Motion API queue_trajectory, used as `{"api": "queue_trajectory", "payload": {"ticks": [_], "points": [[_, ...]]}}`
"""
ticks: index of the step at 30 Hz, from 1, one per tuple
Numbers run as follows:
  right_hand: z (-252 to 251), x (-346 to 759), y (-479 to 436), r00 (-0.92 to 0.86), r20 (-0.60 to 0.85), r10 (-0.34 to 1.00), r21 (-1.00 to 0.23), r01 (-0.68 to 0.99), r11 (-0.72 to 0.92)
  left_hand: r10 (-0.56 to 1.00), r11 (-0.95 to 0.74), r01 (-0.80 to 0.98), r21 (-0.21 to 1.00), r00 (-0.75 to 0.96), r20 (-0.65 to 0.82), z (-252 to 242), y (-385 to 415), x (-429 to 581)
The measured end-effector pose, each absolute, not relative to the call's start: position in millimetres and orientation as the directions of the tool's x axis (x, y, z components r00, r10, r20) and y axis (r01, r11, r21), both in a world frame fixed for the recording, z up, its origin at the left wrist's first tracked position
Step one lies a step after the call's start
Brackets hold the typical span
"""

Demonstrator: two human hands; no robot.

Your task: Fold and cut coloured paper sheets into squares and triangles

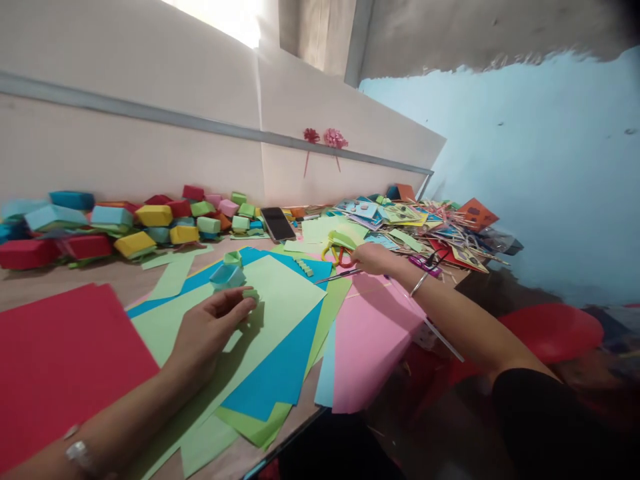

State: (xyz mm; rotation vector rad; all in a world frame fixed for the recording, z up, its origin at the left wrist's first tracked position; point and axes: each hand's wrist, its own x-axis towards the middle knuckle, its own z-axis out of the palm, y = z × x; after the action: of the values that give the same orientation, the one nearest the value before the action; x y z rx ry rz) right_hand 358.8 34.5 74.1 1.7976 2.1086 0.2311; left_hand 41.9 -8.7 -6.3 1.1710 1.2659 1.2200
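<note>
My left hand pinches a small folded green paper piece between thumb and fingertips, above a pale green sheet. Just beyond it sits a light blue folded paper box, with a small green paper loop behind. A zigzag-folded green strip lies on blue paper to the right. My right hand reaches across to the scissors' yellow and red handles. Its fingers are curled; what they grip, if anything, is hidden. A thin dark pointed tool extends left beneath that hand.
Folded paper boxes in several colours line the wall side. A phone lies behind the sheets. Red paper is at left, pink paper at the right edge. Cards and sticks are heaped at back right. A red stool stands beyond.
</note>
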Motion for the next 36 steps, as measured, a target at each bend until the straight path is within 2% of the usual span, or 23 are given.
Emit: {"api": "queue_trajectory", "payload": {"ticks": [6, 9, 13, 15, 18, 19, 21, 26, 36], "points": [[41, 319, 27, -0.231, -0.092, 0.969, 0.372, 0.894, 0.249, 0.999, 0.008, -0.062, 0.998, -0.051, -0.011, -7, -9, 46], [58, 313, 30, -0.252, -0.016, 0.967, 0.355, 0.903, 0.242, 0.999, 0.007, -0.085, 0.996, -0.041, -0.011, -6, -8, 48], [85, 277, 42, -0.305, 0.198, 0.932, 0.253, 0.934, 0.252, 0.999, 0.020, -0.105, 0.994, -0.034, -0.023, -4, -10, 50], [83, 251, 46, -0.374, 0.284, 0.883, 0.141, 0.927, 0.348, 0.998, 0.009, -0.127, 0.992, -0.055, -0.017, -3, -10, 50], [54, 223, 47, -0.470, 0.435, 0.768, -0.267, 0.747, 0.609, 0.996, -0.010, -0.140, 0.990, -0.089, -0.002, -3, -8, 48], [41, 218, 47, -0.466, 0.476, 0.746, -0.356, 0.673, 0.648, 0.995, -0.011, -0.135, 0.991, -0.097, -0.002, -4, -6, 46], [17, 215, 47, -0.445, 0.531, 0.721, -0.460, 0.563, 0.687, 0.993, -0.005, -0.127, 0.992, -0.115, -0.010, -7, -2, 43], [-1, 224, 47, -0.490, 0.550, 0.676, -0.497, 0.459, 0.737, 0.988, 0.002, -0.112, 0.994, -0.155, -0.020, -10, 5, 39], [10, 224, 40, -0.520, 0.362, 0.774, -0.527, 0.570, 0.630, 0.989, 0.073, -0.102, 0.992, -0.122, -0.086, -11, 2, 39]]}}
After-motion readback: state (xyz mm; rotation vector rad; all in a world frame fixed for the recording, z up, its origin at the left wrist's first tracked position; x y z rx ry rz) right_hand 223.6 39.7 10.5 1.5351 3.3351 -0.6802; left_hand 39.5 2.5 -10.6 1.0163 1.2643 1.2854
